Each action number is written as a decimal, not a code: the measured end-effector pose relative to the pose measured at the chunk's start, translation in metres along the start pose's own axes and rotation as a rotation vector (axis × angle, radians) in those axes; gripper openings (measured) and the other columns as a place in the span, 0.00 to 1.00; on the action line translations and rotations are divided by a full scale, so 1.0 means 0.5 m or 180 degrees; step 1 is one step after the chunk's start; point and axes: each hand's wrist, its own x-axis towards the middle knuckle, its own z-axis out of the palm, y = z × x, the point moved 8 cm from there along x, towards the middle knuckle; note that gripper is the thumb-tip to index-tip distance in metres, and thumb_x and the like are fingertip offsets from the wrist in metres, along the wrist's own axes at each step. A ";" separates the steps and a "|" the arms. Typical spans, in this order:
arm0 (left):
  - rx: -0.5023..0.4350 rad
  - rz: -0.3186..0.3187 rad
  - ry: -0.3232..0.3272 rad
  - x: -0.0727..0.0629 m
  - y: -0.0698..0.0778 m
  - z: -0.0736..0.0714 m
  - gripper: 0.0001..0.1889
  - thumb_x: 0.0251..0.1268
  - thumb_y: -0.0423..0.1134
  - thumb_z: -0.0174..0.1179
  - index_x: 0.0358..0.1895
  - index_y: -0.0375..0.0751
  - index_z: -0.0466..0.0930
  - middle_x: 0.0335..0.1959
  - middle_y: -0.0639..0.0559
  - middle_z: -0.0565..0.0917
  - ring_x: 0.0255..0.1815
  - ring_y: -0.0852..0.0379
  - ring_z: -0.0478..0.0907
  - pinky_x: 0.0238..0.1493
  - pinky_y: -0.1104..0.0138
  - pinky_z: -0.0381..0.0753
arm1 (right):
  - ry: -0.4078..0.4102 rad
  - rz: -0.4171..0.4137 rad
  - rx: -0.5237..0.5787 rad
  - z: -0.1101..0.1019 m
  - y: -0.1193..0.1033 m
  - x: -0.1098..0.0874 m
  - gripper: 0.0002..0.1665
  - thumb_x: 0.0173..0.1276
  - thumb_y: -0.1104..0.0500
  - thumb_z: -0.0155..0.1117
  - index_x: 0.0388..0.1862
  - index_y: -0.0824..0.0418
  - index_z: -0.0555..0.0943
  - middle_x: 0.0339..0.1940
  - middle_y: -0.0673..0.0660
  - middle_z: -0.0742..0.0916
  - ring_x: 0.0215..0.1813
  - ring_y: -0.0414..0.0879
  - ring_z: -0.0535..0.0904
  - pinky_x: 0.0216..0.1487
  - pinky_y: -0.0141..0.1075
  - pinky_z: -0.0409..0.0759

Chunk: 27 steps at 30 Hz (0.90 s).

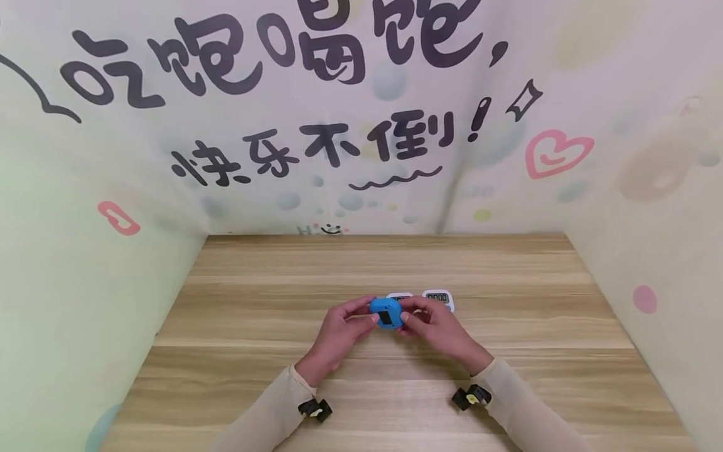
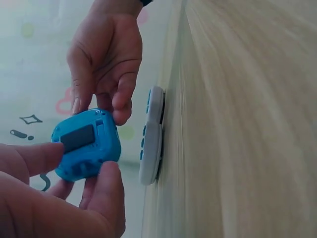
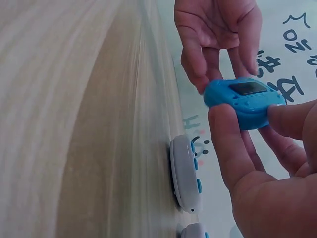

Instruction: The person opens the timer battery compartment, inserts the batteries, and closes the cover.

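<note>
A blue, rounded-square timer [image 1: 386, 313] is held up between both hands, the side with a dark rectangle turned toward me. My left hand [image 1: 339, 329] grips its left side, thumb at the near edge and fingers behind. From the other side my right hand [image 1: 444, 329] pinches it with thumb and fingers. In the left wrist view the dark panel on the timer [image 2: 86, 144] shows clearly. Just behind the hands, a white timer with a screen [image 1: 437, 297] lies on the table. Beside it lies another white timer [image 1: 400, 295], partly hidden by the blue one and the right hand.
The wood-grain table [image 1: 271, 282] runs back to a white wall [image 1: 339, 207] with dark lettering. Side walls [image 1: 56, 282] stand to left and right. Blue buttons show along the edge of a white timer [image 3: 185, 173] in the right wrist view.
</note>
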 end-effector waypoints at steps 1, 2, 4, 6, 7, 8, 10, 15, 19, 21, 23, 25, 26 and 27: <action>0.0044 0.0029 -0.0016 -0.001 0.002 0.002 0.27 0.71 0.36 0.70 0.72 0.40 0.79 0.60 0.38 0.84 0.52 0.56 0.87 0.57 0.64 0.91 | 0.0025 -0.0009 -0.0032 -0.001 -0.001 0.000 0.18 0.80 0.60 0.64 0.64 0.67 0.81 0.56 0.67 0.87 0.48 0.63 0.90 0.50 0.43 0.94; 0.0059 0.0050 -0.0027 -0.002 0.004 0.004 0.29 0.70 0.37 0.71 0.73 0.39 0.78 0.62 0.37 0.84 0.53 0.56 0.87 0.55 0.66 0.91 | 0.0054 -0.0023 -0.0090 -0.002 -0.002 -0.001 0.18 0.79 0.59 0.65 0.63 0.65 0.82 0.55 0.66 0.87 0.48 0.62 0.90 0.50 0.42 0.94; 0.0070 0.0109 -0.0057 -0.005 0.010 0.009 0.31 0.70 0.39 0.71 0.74 0.36 0.75 0.64 0.36 0.85 0.56 0.55 0.87 0.53 0.69 0.90 | 0.0111 -0.0058 -0.0240 -0.004 -0.005 -0.001 0.17 0.77 0.58 0.69 0.61 0.62 0.84 0.55 0.62 0.88 0.48 0.58 0.90 0.50 0.39 0.93; 0.0074 0.0146 -0.0071 -0.007 0.013 0.012 0.32 0.70 0.39 0.72 0.74 0.34 0.74 0.65 0.35 0.84 0.59 0.53 0.86 0.54 0.70 0.90 | 0.0146 -0.0098 -0.0373 -0.005 -0.006 0.000 0.18 0.74 0.56 0.72 0.59 0.59 0.85 0.54 0.59 0.89 0.48 0.53 0.90 0.50 0.36 0.92; 0.0075 0.0159 -0.0078 -0.008 0.013 0.013 0.33 0.70 0.40 0.72 0.74 0.33 0.74 0.66 0.35 0.83 0.60 0.52 0.86 0.54 0.70 0.90 | 0.0159 -0.0118 -0.0430 -0.005 -0.007 0.000 0.19 0.73 0.56 0.74 0.59 0.59 0.85 0.54 0.58 0.89 0.47 0.51 0.90 0.49 0.34 0.91; 0.0062 0.0157 -0.0082 -0.008 0.014 0.014 0.33 0.69 0.39 0.72 0.74 0.33 0.74 0.66 0.34 0.83 0.62 0.51 0.85 0.55 0.71 0.90 | 0.0171 -0.0137 -0.0480 -0.004 -0.008 0.000 0.20 0.72 0.55 0.75 0.59 0.59 0.85 0.54 0.57 0.90 0.47 0.49 0.90 0.49 0.33 0.90; 0.0065 0.0153 -0.0096 -0.009 0.012 0.014 0.33 0.69 0.39 0.72 0.74 0.33 0.74 0.68 0.34 0.82 0.63 0.50 0.85 0.56 0.71 0.89 | 0.0181 -0.0157 -0.0504 -0.003 -0.008 0.000 0.23 0.70 0.54 0.77 0.60 0.61 0.85 0.54 0.57 0.89 0.46 0.48 0.89 0.48 0.32 0.90; -0.0010 0.0162 -0.0241 -0.009 0.008 0.014 0.34 0.69 0.36 0.72 0.75 0.32 0.71 0.69 0.33 0.80 0.66 0.47 0.82 0.58 0.71 0.88 | 0.0164 -0.0148 -0.0490 -0.003 -0.008 0.001 0.29 0.66 0.55 0.80 0.63 0.63 0.83 0.55 0.57 0.89 0.45 0.48 0.88 0.44 0.32 0.89; -0.0102 0.0206 -0.0399 -0.011 0.008 0.012 0.35 0.68 0.33 0.72 0.76 0.31 0.69 0.70 0.33 0.78 0.67 0.48 0.82 0.60 0.71 0.87 | -0.0032 -0.0172 -0.0461 0.006 -0.014 0.005 0.33 0.67 0.55 0.79 0.68 0.62 0.80 0.62 0.58 0.87 0.54 0.51 0.85 0.51 0.33 0.89; -0.0136 0.0230 -0.0485 -0.012 0.008 0.011 0.35 0.67 0.31 0.71 0.76 0.32 0.69 0.72 0.32 0.77 0.67 0.49 0.82 0.61 0.70 0.87 | -0.0147 -0.0171 -0.0444 0.011 -0.017 0.008 0.35 0.67 0.54 0.79 0.71 0.59 0.79 0.67 0.58 0.85 0.60 0.52 0.83 0.55 0.33 0.89; -0.0181 0.0258 -0.0593 -0.012 0.008 0.011 0.35 0.68 0.29 0.71 0.76 0.32 0.68 0.73 0.31 0.75 0.67 0.49 0.82 0.62 0.69 0.87 | -0.0244 -0.0184 -0.0481 0.017 -0.020 0.009 0.36 0.67 0.54 0.79 0.73 0.57 0.78 0.69 0.57 0.83 0.64 0.54 0.82 0.58 0.33 0.89; -0.0210 0.0278 -0.0711 -0.012 0.008 0.011 0.35 0.68 0.27 0.69 0.77 0.32 0.67 0.75 0.31 0.73 0.69 0.47 0.81 0.63 0.68 0.87 | -0.0275 -0.0221 -0.0577 0.020 -0.022 0.012 0.38 0.66 0.54 0.81 0.73 0.54 0.78 0.69 0.56 0.84 0.64 0.54 0.82 0.58 0.34 0.89; -0.0208 0.0282 -0.0767 -0.012 0.008 0.011 0.35 0.68 0.25 0.68 0.77 0.32 0.66 0.75 0.31 0.72 0.71 0.46 0.80 0.63 0.68 0.87 | -0.0278 -0.0251 -0.0651 0.022 -0.024 0.014 0.38 0.65 0.53 0.81 0.73 0.53 0.78 0.68 0.55 0.84 0.64 0.54 0.82 0.57 0.35 0.89; -0.0197 0.0291 -0.0811 -0.011 0.008 0.010 0.35 0.68 0.24 0.67 0.77 0.32 0.66 0.76 0.31 0.72 0.72 0.44 0.79 0.64 0.68 0.86 | -0.0275 -0.0297 -0.0743 0.024 -0.025 0.016 0.38 0.65 0.52 0.81 0.73 0.53 0.78 0.67 0.54 0.85 0.63 0.53 0.82 0.56 0.35 0.89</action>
